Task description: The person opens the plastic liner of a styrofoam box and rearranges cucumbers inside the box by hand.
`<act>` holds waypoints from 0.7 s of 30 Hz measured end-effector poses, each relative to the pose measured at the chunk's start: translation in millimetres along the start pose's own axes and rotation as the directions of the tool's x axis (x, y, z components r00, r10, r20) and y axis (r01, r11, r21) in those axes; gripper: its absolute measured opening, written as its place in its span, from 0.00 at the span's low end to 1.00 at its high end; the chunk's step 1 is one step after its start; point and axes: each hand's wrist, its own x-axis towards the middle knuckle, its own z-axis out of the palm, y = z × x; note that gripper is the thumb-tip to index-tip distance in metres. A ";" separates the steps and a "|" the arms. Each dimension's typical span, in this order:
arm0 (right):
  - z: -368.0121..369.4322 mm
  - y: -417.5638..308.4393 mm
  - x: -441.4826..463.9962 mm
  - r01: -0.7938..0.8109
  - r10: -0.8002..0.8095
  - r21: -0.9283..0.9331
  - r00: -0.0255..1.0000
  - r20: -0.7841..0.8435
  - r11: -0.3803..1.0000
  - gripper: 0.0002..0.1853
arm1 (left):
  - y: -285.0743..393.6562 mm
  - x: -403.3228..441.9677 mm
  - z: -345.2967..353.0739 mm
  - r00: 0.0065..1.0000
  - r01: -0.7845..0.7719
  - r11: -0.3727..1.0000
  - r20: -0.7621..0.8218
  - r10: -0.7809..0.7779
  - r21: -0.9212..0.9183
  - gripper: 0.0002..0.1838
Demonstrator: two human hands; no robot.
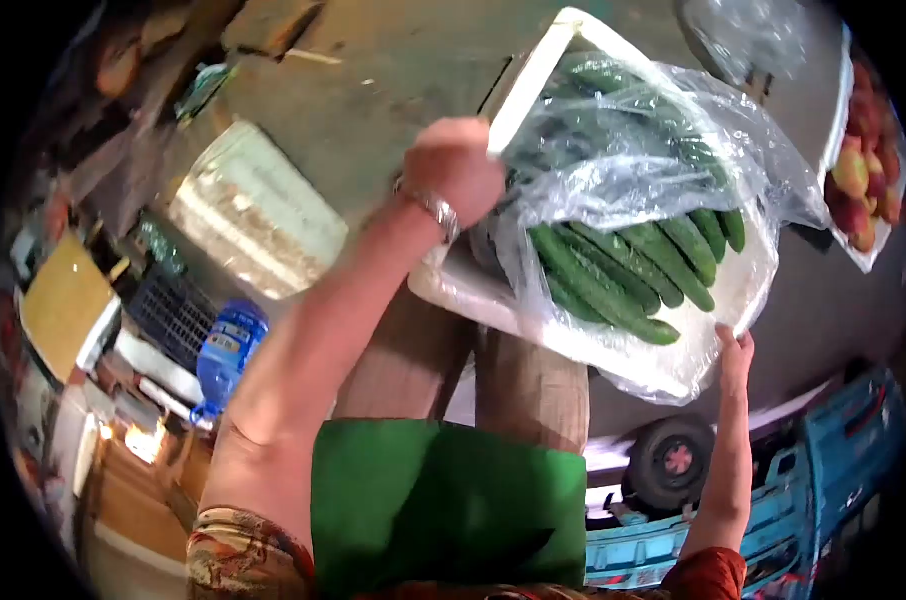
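Note:
A white foam box [493, 300] lined with a clear plastic bag [613, 185] is tilted in front of me. Several green cucumbers [623, 275] lie in it, partly under the bag. My left hand [455, 172], with a metal watch on the wrist, is closed around the box's left rim. At the lower right corner my right hand [735, 352] grips the edge of the box, its fingers partly hidden by the rim.
Another white box [863, 170] of red and yellow fruit stands at the right. A dirty white foam box [263, 210] and a large blue water bottle [231, 350] are at the left. A blue cart [773, 510] with a black wheel [673, 460] is at lower right.

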 end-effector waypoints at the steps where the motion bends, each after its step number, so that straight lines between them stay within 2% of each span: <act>1: 1.7 -8.9 -1.1 0.052 -0.051 -0.050 0.998 0.019 0.997 0.18 | -13.6 -17.4 -7.2 0.999 0.028 1.000 -0.018 -0.028 0.001 0.11; 3: 9.3 -44.1 -10.9 0.110 -0.105 -0.113 0.993 0.049 0.987 0.16 | -33.3 -54.4 -28.2 0.974 0.213 0.971 0.105 -0.202 -0.107 0.09; 4: 18.1 -65.4 -17.1 0.165 -0.159 -0.108 0.985 0.062 0.980 0.15 | -42.1 -72.2 -39.8 0.971 0.233 0.966 0.085 -0.225 -0.113 0.09; 6: 28.0 -106.9 -27.3 0.253 -0.242 -0.146 0.966 0.089 0.956 0.15 | -52.7 -111.8 -58.4 0.962 0.228 0.940 -0.089 -0.257 -0.254 0.08; 7: 31.1 -133.7 -35.6 0.303 -0.284 -0.241 0.952 0.113 0.922 0.15 | -58.2 -131.3 -68.0 0.952 0.252 0.928 -0.104 -0.290 -0.275 0.08; 9: 36.5 -178.7 -45.6 0.365 -0.338 -0.267 0.930 0.142 0.892 0.16 | -73.1 -164.6 -93.1 0.886 0.436 0.804 0.034 -0.463 -0.405 0.11; 11: 46.5 -228.6 -53.6 0.504 -0.456 -0.297 0.863 0.219 0.811 0.15 | -88.0 -204.4 -105.4 0.831 0.487 0.738 -0.011 -0.556 -0.467 0.12; 12: 60.4 -261.4 -66.4 0.513 -0.450 -0.416 0.859 0.246 0.751 0.14 | -93.1 -229.8 -101.7 0.785 0.522 0.686 -0.029 -0.619 -0.507 0.13; 13: 98.1 -318.6 -96.0 0.554 -0.475 -0.532 0.830 0.293 0.640 0.12 | -109.2 -277.1 -98.2 0.712 0.551 0.600 -0.048 -0.701 -0.580 0.14; 14: 128.4 -340.5 -116.4 0.708 -0.626 -0.404 0.704 0.336 0.579 0.11 | -111.7 -297.7 -98.9 0.640 0.568 0.509 -0.042 -0.768 -0.647 0.12; 15: 154.4 -366.4 -134.7 0.742 -0.655 -0.398 0.666 0.356 0.539 0.11 | -113.9 -313.0 -106.3 0.552 0.643 0.427 -0.002 -0.834 -0.635 0.11; 16: 177.1 -394.9 -155.4 0.774 -0.634 -0.486 0.621 0.461 0.405 0.12 | -119.1 -335.1 -105.6 0.497 0.654 0.321 0.069 -0.865 -0.686 0.10; 17: 200.1 -423.7 -178.4 0.791 -0.592 -0.556 0.582 0.557 0.255 0.13 | -125.6 -358.6 -98.0 0.484 0.614 0.256 0.099 -0.870 -0.747 0.10; 18: 228.7 -450.7 -201.7 0.781 -0.586 -0.624 0.491 0.645 -0.032 0.17 | -131.5 -379.8 -80.6 0.480 0.464 0.301 -0.049 -0.876 -0.833 0.10; 19: 271.5 -468.1 -238.5 0.693 -0.639 -0.700 0.463 0.614 -0.170 0.18 | -134.2 -396.0 -62.9 0.447 0.307 0.352 -0.193 -0.874 -0.884 0.09; 20: 301.5 -481.7 -261.3 0.742 -0.655 -0.606 0.310 0.689 -0.286 0.18 | -138.9 -410.1 -54.7 0.416 0.340 0.319 -0.163 -0.895 -0.885 0.10; 21: 335.1 -493.5 -290.6 0.798 -0.637 -0.511 0.220 0.739 -0.318 0.16 | -144.9 -423.6 -44.9 0.387 0.375 0.289 -0.134 -0.912 -0.881 0.11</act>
